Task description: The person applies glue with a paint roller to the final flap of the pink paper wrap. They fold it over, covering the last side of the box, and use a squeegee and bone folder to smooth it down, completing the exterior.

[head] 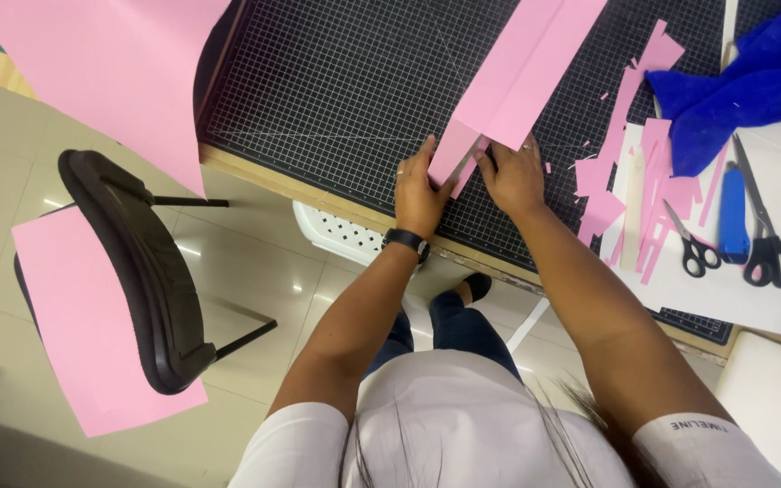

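Taking the black gridded cutting mat as my landmark: at its near edge my left hand and right hand both pinch the near end of the long folded pink paper strip, fingers closed on it, pressing a crease where a narrow flap turns under. I judge the folding well begun, since the strip already shows lengthwise creases running away across the mat, while this end is not yet flattened. Right of the mat's middle lies a scatter of pink offcuts, too many to count, so cutting looks largely done. Beyond them, on white paper, I count two pairs of scissors, one blue-handled tool and one blue cloth. Left of the mat, two loose pink sheets.
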